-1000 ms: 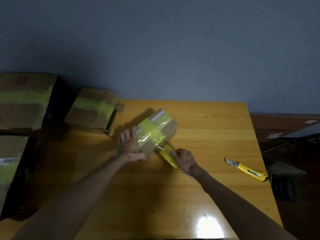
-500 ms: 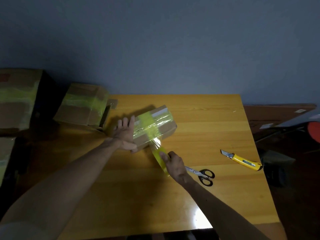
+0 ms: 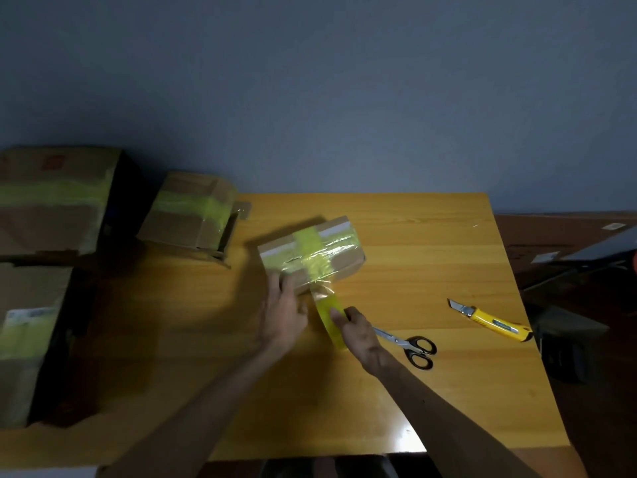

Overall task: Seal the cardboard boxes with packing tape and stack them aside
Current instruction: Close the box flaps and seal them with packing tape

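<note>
A small cardboard box (image 3: 344, 262) wrapped in yellow-green tape lies on the wooden table (image 3: 413, 243), near its middle. A strip of tape runs from the box's near side down to a yellow tape roll (image 3: 330, 322). My right hand (image 3: 360, 339) grips that roll just in front of the box. My left hand (image 3: 283, 312) rests against the box's near left corner, fingers extended along its side.
Scissors (image 3: 412, 346) lie right behind my right hand. A yellow utility knife (image 3: 493, 324) sits further right. A taped box (image 3: 193, 212) stands at the table's far left corner; larger taped boxes (image 3: 51, 198) are stacked left of the table.
My left hand slid from the box's left side to its near corner. My right hand drew the roll a little further from the box. The scissors came into view.
</note>
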